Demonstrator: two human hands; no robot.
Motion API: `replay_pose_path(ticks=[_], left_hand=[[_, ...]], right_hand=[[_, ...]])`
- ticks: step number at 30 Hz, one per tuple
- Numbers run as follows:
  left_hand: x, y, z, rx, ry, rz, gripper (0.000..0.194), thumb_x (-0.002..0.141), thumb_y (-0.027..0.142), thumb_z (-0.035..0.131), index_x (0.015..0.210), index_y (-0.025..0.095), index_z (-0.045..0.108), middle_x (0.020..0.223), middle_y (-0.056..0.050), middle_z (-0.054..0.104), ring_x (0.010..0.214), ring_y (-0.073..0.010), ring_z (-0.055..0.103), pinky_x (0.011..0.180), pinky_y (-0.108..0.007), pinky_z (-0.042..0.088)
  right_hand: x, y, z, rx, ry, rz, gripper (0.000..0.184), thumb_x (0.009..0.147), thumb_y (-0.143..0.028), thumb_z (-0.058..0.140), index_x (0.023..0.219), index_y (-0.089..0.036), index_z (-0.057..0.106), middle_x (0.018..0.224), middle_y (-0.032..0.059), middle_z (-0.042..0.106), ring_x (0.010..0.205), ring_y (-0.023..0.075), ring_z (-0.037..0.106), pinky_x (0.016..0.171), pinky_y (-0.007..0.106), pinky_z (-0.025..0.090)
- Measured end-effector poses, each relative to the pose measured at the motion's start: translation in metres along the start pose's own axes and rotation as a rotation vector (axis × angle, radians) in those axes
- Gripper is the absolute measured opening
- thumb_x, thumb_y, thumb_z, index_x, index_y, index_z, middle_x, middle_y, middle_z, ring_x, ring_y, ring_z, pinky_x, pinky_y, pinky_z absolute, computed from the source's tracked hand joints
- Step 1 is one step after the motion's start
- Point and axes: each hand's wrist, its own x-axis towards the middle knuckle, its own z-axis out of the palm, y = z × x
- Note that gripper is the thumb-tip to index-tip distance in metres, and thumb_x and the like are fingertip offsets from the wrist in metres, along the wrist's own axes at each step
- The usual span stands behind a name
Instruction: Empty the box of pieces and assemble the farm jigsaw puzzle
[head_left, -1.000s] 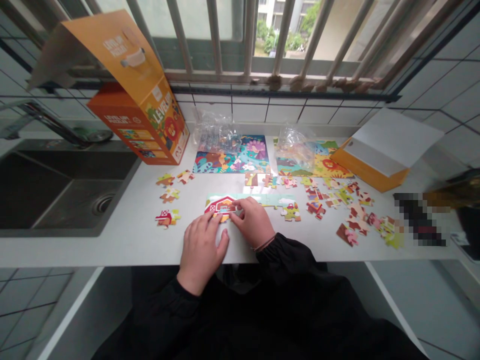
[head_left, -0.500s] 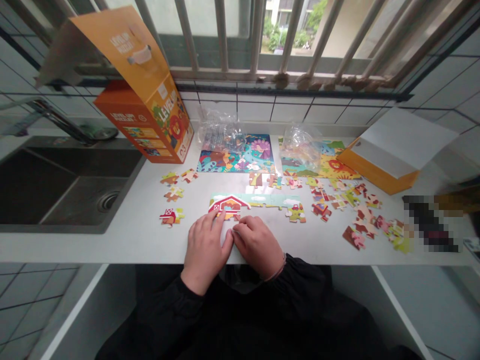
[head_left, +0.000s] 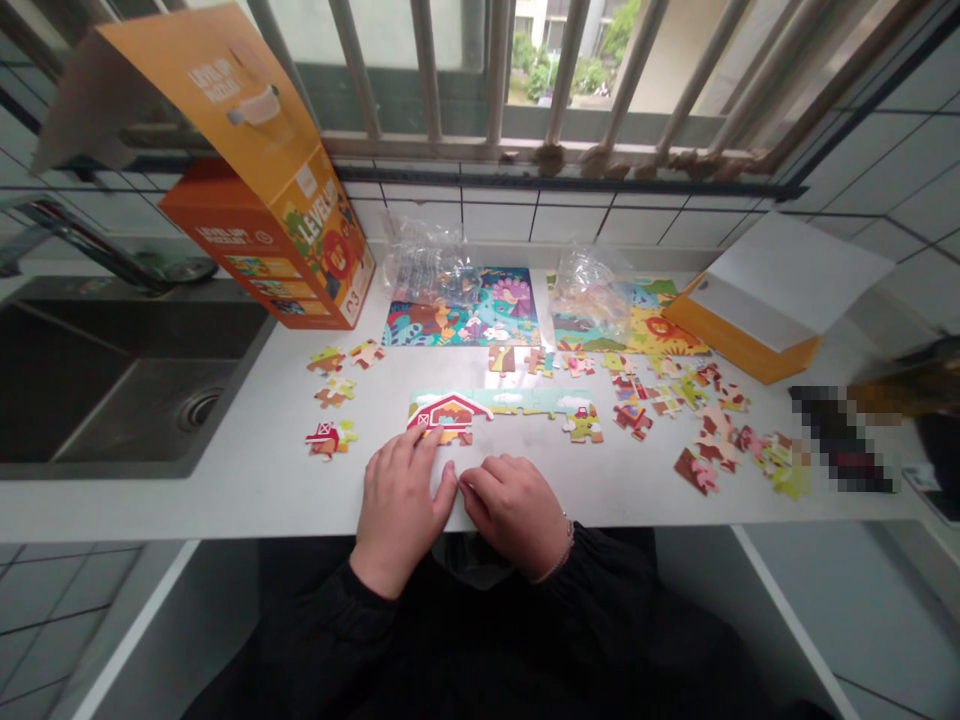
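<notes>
A partly joined jigsaw puzzle (head_left: 517, 403) lies in front of me, with a red barn at its left and a small tractor piece at its right. My left hand (head_left: 401, 500) rests palm down, fingers stretched out, its fingertips on the puzzle's lower left edge below the barn. Beside its thumb, my right hand (head_left: 514, 510) is curled on the worktop just below the puzzle. Its fingers are pressed together, and whatever they may hold is hidden. To the left lies a loose barn puzzle piece (head_left: 328, 438).
Several loose puzzle pieces (head_left: 716, 437) are scattered on the right. Behind stand two picture sheets (head_left: 510, 310) under crumpled plastic bags (head_left: 431, 262). An orange puzzle box (head_left: 300, 250) stands by the sink (head_left: 187, 400); an opened yellow box (head_left: 750, 330) is at right.
My right hand has drawn slightly down, away from the puzzle's lower edge. My left hand has slid a little back too, still touching the barn part. The whole view has shifted slightly.
</notes>
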Motion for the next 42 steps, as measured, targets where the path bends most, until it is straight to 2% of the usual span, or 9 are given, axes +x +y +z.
replay_pose_path(ticks=[5, 9, 12, 15, 18, 22, 31, 36, 42], left_hand=[[-0.003, -0.002, 0.001, -0.06, 0.017, 0.005, 0.035, 0.104, 0.032, 0.06, 0.136, 0.019, 0.067, 0.142, -0.018, 0.07, 0.13, -0.0358, 0.065, 0.112, -0.053, 0.05], [-0.003, -0.002, 0.0, -0.091, 0.036, 0.008, 0.028, 0.104, 0.031, 0.06, 0.129, 0.021, 0.069, 0.138, -0.016, 0.072, 0.126, -0.0345, 0.067, 0.11, -0.053, 0.051], [-0.003, -0.002, 0.0, -0.075, 0.044, 0.016, 0.027, 0.105, 0.031, 0.06, 0.128, 0.019, 0.069, 0.137, -0.016, 0.072, 0.126, -0.0345, 0.067, 0.11, -0.053, 0.051], [-0.004, -0.003, 0.0, -0.059, 0.048, 0.03, 0.026, 0.105, 0.031, 0.06, 0.127, 0.019, 0.068, 0.138, -0.016, 0.071, 0.126, -0.0344, 0.066, 0.109, -0.052, 0.05], [-0.003, -0.004, 0.001, -0.06, 0.051, 0.036, 0.024, 0.105, 0.031, 0.06, 0.125, 0.02, 0.068, 0.138, -0.015, 0.071, 0.125, -0.0338, 0.067, 0.109, -0.05, 0.05], [-0.003, -0.004, 0.001, -0.051, 0.054, 0.046, 0.023, 0.105, 0.031, 0.061, 0.123, 0.019, 0.069, 0.137, -0.015, 0.072, 0.124, -0.034, 0.067, 0.108, -0.051, 0.05], [-0.003, -0.004, 0.001, -0.057, 0.052, 0.045, 0.023, 0.105, 0.031, 0.06, 0.123, 0.02, 0.069, 0.138, -0.015, 0.072, 0.125, -0.0341, 0.067, 0.107, -0.051, 0.05], [-0.003, -0.005, 0.002, -0.065, 0.049, 0.041, 0.024, 0.104, 0.031, 0.06, 0.122, 0.021, 0.07, 0.137, -0.016, 0.072, 0.124, -0.0344, 0.067, 0.107, -0.052, 0.05], [-0.003, -0.005, 0.002, -0.055, 0.051, 0.047, 0.024, 0.105, 0.032, 0.06, 0.123, 0.019, 0.069, 0.137, -0.015, 0.072, 0.124, -0.0344, 0.067, 0.108, -0.052, 0.05]], right_hand=[[-0.019, 0.018, -0.015, 0.138, 0.039, 0.1, 0.016, 0.109, -0.024, 0.057, 0.109, -0.023, 0.073, 0.092, 0.0059, 0.07, 0.089, 0.0238, 0.063, 0.083, 0.039, 0.049], [-0.041, 0.058, -0.037, 0.113, 0.224, 0.26, 0.019, 0.109, -0.025, 0.055, 0.116, -0.024, 0.072, 0.1, 0.0087, 0.073, 0.098, 0.0274, 0.066, 0.095, 0.045, 0.053], [-0.056, 0.095, -0.057, -0.048, 0.348, 0.423, 0.023, 0.108, -0.03, 0.053, 0.121, -0.023, 0.07, 0.112, 0.0128, 0.076, 0.109, 0.031, 0.067, 0.105, 0.049, 0.05], [-0.067, 0.126, -0.073, -0.234, 0.346, 0.602, 0.035, 0.107, -0.038, 0.053, 0.133, -0.018, 0.066, 0.124, 0.0185, 0.074, 0.119, 0.0359, 0.065, 0.111, 0.053, 0.047], [-0.074, 0.146, -0.082, -0.311, 0.27, 0.691, 0.053, 0.104, -0.046, 0.057, 0.145, -0.013, 0.058, 0.127, 0.022, 0.072, 0.12, 0.0391, 0.064, 0.11, 0.054, 0.048], [-0.077, 0.156, -0.087, -0.277, 0.174, 0.7, 0.058, 0.103, -0.047, 0.058, 0.151, -0.014, 0.053, 0.131, 0.02, 0.073, 0.116, 0.0381, 0.068, 0.107, 0.052, 0.052], [-0.086, 0.165, -0.1, -0.167, 0.108, 0.641, 0.062, 0.098, -0.043, 0.064, 0.154, -0.02, 0.053, 0.126, 0.013, 0.077, 0.112, 0.0326, 0.073, 0.103, 0.048, 0.057], [-0.092, 0.167, -0.109, -0.155, 0.06, 0.557, 0.049, 0.097, -0.042, 0.062, 0.14, -0.019, 0.065, 0.133, 0.0158, 0.076, 0.115, 0.0331, 0.073, 0.105, 0.049, 0.057], [-0.057, 0.183, -0.115, -0.246, 0.107, 0.554, 0.042, 0.103, -0.039, 0.058, 0.136, -0.016, 0.069, 0.131, 0.0177, 0.077, 0.121, 0.0353, 0.07, 0.11, 0.05, 0.053]])
